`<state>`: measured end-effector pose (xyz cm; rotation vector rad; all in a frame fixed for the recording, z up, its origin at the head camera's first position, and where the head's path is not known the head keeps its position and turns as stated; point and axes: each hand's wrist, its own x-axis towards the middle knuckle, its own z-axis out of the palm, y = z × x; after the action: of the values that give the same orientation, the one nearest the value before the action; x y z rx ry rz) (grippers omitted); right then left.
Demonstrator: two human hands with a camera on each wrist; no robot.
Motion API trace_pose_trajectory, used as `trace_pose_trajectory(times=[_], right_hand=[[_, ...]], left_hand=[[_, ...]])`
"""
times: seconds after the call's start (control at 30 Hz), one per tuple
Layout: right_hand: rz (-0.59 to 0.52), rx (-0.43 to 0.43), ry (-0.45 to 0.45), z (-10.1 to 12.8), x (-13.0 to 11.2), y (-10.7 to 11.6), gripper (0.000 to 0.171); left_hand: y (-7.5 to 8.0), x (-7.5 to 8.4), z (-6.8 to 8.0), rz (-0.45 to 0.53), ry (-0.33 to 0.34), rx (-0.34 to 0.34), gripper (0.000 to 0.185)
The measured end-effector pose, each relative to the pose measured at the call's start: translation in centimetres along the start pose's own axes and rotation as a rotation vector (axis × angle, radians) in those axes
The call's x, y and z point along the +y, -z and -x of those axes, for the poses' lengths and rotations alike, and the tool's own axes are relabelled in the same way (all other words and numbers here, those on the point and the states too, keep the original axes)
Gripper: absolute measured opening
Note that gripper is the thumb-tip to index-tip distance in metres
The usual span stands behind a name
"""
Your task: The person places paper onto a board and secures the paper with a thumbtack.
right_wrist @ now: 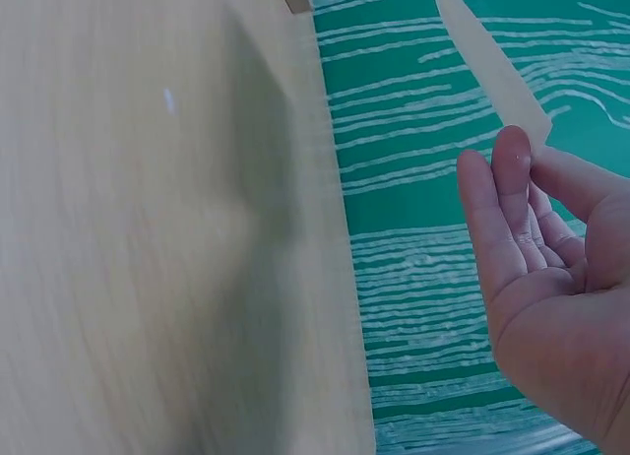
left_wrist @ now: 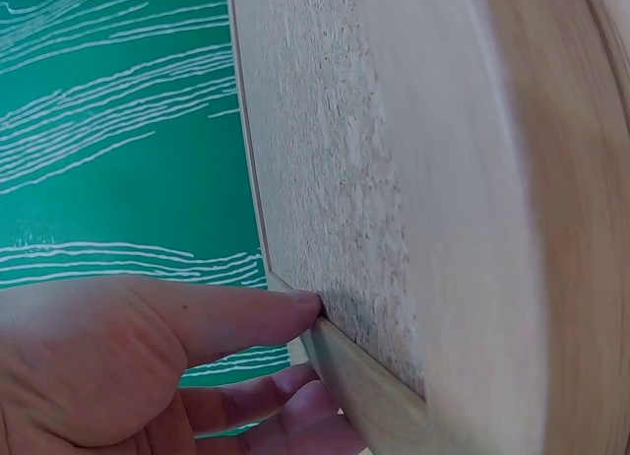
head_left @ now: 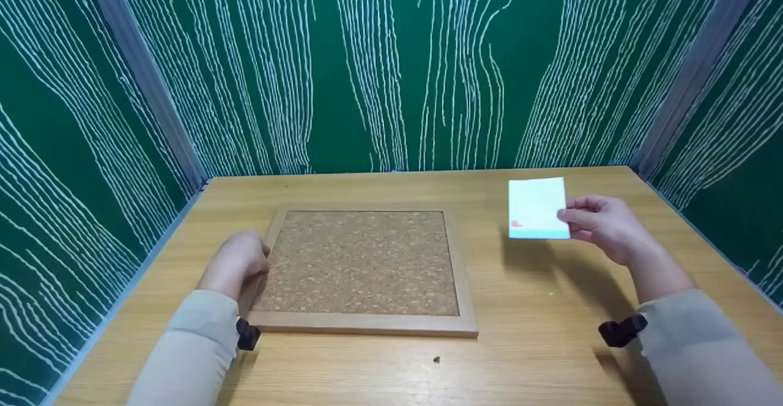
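A cork board (head_left: 361, 262) with a pale wooden frame lies flat on the table, left of the middle. My left hand (head_left: 241, 256) grips its left edge; in the left wrist view the thumb (left_wrist: 266, 315) lies over the frame and the other fingers curl beneath it. To the right, my right hand (head_left: 605, 225) pinches a notepad (head_left: 537, 207) by its right side, between thumb and fingers. The notepad is whitish, with a pink mark at its lower left and a light blue strip along the bottom. It is held above the table, seen edge-on in the right wrist view.
The wooden table (head_left: 526, 357) meets green walls (head_left: 428, 70) with white wavy lines at the back and sides. A small dark speck (head_left: 437, 360) lies in front of the board. Black wrist devices sit on the left cuff (head_left: 248, 334) and right cuff (head_left: 623, 331).
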<state>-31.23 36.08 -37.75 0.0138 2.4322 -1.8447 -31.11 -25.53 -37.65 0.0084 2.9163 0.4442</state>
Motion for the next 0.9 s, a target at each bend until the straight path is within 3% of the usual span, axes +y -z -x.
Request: trace_pose_trajectory(times=[0.17,0.4,0.9], right_hand=[[0.023,-0.029,-0.019,-0.6,-0.1,-1.8,0.059],[0.003,-0.054,-0.008,-1.1,-0.2,-4.1,0.056],[-0.071,-0.098,0.014,-1.9,-1.4,-9.3,0.05]], left_hand=[[-0.1,0.0,0.1,0.02,0.018,-0.008,0.036],[0.1,0.2,0.0,-0.031,-0.022,-0.007,0.034],[-0.5,0.5,-0.1,-0.021,0.016,0.038,0.018]])
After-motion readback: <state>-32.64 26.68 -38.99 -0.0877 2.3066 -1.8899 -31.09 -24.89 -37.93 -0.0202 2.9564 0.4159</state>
